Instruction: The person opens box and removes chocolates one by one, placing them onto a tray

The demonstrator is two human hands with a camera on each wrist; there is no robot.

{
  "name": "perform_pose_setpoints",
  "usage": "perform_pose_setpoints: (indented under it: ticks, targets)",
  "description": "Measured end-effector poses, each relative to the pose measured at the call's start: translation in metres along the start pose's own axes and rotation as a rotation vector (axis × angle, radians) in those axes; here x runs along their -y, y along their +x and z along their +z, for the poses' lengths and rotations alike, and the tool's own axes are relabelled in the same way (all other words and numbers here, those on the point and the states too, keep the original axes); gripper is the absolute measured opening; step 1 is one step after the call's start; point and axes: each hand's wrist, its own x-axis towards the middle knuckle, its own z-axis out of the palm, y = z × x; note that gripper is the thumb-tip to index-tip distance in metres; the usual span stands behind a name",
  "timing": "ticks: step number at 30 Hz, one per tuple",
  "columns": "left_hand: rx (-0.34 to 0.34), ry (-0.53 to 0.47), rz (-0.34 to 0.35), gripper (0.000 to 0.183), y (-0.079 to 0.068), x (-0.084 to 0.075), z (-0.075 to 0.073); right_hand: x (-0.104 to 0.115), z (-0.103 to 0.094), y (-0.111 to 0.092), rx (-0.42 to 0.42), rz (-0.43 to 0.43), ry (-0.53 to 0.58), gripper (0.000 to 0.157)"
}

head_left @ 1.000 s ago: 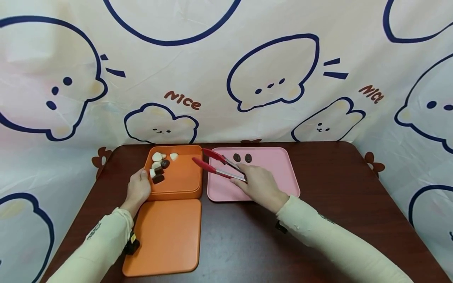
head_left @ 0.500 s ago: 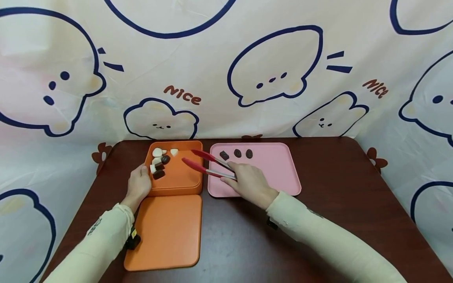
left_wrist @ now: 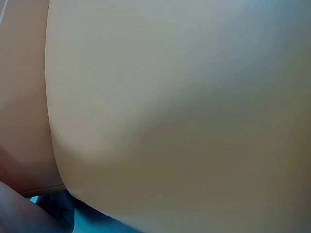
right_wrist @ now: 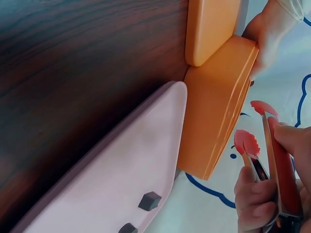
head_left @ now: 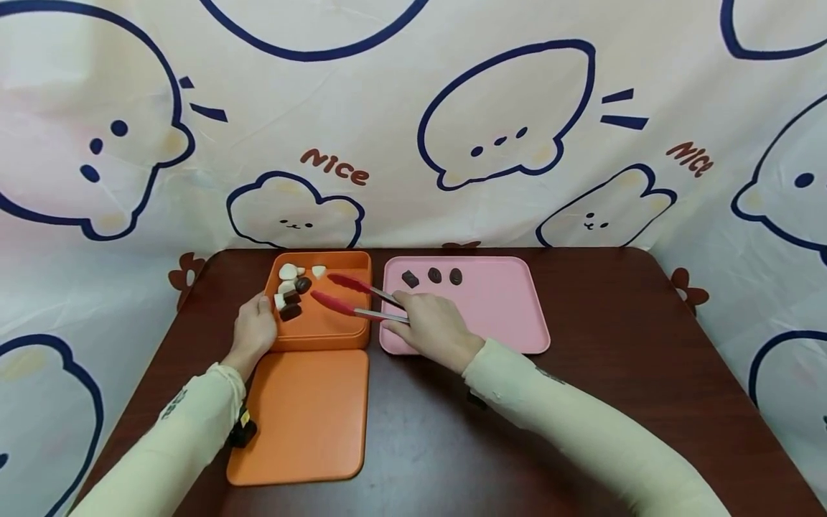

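Observation:
My right hand (head_left: 434, 327) grips a pair of metal tongs (head_left: 375, 303) with red tips. The tongs' spread tips hang over the orange box (head_left: 342, 334), with nothing between them. Inside the box, along its left side, lie several white and dark brown chocolates (head_left: 291, 311). My left hand (head_left: 255, 329) holds the box by its left wall, thumb at the rim. To the right is a pink tray (head_left: 491, 309) with three dark chocolates (head_left: 435, 275) in a row near its back edge. In the right wrist view, the tongs (right_wrist: 277, 160) rise from between thumb and fingers.
An orange lid (head_left: 304, 416) lies flat on the dark wooden table (head_left: 439, 431), in front of the box. Behind the table hangs a patterned cloth (head_left: 388, 108). A plain orange-brown surface (left_wrist: 170, 97) fills most of the left wrist view.
My right hand has moved left, carrying the tongs from over the tray to over the box. A square dark chocolate has come into sight on the tray. My left hand stays at the box.

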Motion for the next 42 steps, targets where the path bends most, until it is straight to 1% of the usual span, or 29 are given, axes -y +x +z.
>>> perform_pose_setpoints:
  ticks: [4,11,15,19,24,32,37,42]
  targets:
    - [0.007,-0.004,-0.006,0.059,0.002,0.0,-0.001,0.009,0.002,0.007,0.036,-0.037,-0.019,0.037]
    - [0.011,-0.007,-0.004,0.059,0.003,0.0,-0.001,0.026,0.005,0.018,0.142,-0.068,-0.039,0.041]
    - [0.009,-0.008,-0.012,0.059,0.002,0.0,0.0,0.033,0.009,0.024,0.158,-0.08,-0.067,0.037]
    - [0.009,0.001,-0.009,0.059,0.001,0.001,-0.001,0.037,0.013,0.03,0.178,-0.068,-0.06,0.035]
    - [0.011,0.006,0.001,0.059,0.001,0.001,-0.001,0.037,0.017,0.037,0.202,-0.051,-0.059,0.036]
    - [-0.003,0.001,0.008,0.058,0.002,-0.002,-0.002,0.042,0.017,0.049,0.245,-0.024,-0.034,0.036]
    - [0.007,0.011,0.0,0.059,0.002,-0.002,-0.002,0.046,0.02,0.053,0.277,-0.008,-0.037,0.037]
    - [0.02,0.013,-0.001,0.058,0.002,-0.001,-0.001,0.048,0.025,0.053,0.279,-0.006,-0.031,0.035]
